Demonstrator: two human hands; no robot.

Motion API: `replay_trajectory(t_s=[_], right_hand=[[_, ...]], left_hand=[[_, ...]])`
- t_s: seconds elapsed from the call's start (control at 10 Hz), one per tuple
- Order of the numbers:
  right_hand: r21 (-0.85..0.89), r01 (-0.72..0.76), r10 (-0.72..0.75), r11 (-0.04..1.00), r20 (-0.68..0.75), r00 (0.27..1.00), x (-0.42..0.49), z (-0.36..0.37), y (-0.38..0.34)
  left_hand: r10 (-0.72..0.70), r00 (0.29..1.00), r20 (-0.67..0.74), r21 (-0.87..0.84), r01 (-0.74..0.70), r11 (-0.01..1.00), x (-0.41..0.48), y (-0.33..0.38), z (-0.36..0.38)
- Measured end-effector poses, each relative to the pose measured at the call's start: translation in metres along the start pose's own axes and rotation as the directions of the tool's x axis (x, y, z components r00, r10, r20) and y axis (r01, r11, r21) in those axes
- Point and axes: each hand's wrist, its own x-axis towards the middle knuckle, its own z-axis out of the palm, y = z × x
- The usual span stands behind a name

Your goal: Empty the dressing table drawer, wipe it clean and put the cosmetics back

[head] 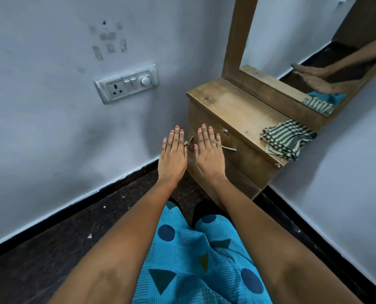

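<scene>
- Your left hand: centre of frame, fingers straight and together, holding nothing.
- Your right hand: just beside it, equally flat and empty, before the closed wooden drawer front of the brown wooden desk. It covers part of the bent metal handle; contact cannot be told.
- Green-and-white striped cloth: folded on the desk top, right of centre.

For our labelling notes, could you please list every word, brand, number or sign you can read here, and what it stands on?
No readable text anywhere.
Switch panel: no legible marking.
Grey marks on the wall: smudged, not readable.
Drawer lock: too small to read any engraving.
</scene>
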Motion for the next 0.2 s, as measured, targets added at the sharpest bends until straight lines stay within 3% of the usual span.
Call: replay_trajectory(t_s=[0.2], right_hand=[[-0.030,0.069,-0.071,0.997,-0.081,0.994,0.022,0.004,-0.026]], left_hand=[[-0.087,0.995,-0.054,-0.070,0.083,0.994,0.006,-0.022,-0.008]])
